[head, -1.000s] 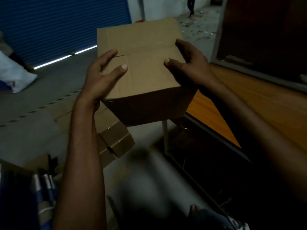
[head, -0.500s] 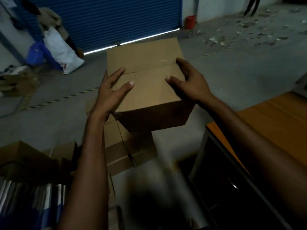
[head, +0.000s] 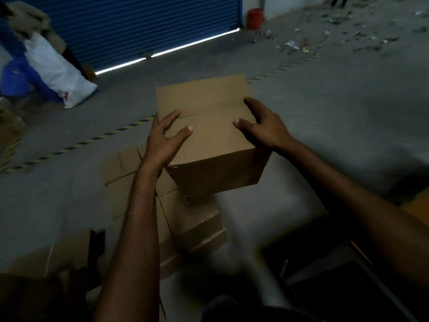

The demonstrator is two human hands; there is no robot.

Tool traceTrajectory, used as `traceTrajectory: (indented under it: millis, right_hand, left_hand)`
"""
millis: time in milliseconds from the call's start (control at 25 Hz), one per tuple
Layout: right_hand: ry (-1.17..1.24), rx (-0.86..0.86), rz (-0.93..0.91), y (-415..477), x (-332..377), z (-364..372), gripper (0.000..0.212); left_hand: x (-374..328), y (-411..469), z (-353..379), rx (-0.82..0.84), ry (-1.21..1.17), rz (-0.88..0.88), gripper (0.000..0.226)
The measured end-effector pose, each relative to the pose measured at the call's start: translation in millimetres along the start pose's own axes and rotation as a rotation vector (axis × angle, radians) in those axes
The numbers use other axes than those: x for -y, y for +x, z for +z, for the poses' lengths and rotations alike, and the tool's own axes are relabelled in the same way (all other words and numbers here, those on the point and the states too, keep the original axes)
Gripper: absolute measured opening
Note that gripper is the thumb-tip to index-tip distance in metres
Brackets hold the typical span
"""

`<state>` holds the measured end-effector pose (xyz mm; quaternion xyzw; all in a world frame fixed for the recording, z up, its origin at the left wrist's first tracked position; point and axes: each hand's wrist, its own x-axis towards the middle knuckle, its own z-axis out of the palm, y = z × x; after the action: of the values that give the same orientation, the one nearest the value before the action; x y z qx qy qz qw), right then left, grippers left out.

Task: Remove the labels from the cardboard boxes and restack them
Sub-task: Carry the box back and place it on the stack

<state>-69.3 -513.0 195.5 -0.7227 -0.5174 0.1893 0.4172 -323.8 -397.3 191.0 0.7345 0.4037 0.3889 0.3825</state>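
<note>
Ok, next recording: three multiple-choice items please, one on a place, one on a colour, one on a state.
1. Where does the small red bucket stand? A) on a chair B) on the grey floor beside the ribbed roller shutter C) on a shelf
2. What colour is that shutter? A) green B) blue C) yellow
3. How is the plain brown cardboard box held? A) one hand only B) lying untouched C) gripped by left hand and right hand
Answers: B, it sits at the shutter's right end; B, its slats are blue; C, both thumbs lie on top.
</note>
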Motion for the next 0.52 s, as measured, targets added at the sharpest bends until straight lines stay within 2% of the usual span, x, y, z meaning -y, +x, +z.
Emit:
traceTrajectory:
  millis: [320, 520]
  right_hand:
    - [-0.047, -0.066, 0.083, 135.0, -23.4, 13.3, 0.076]
    - [-0.085, -0.018, 0.155, 238.0, -82.7, 24.3, 0.074]
  left_hand:
    - [50.4, 161.0, 33.6, 0.088, 0.008, 0.013, 0.057]
    - [98.8, 253.9, 87.0, 0.115, 0.03, -0.039, 0.058]
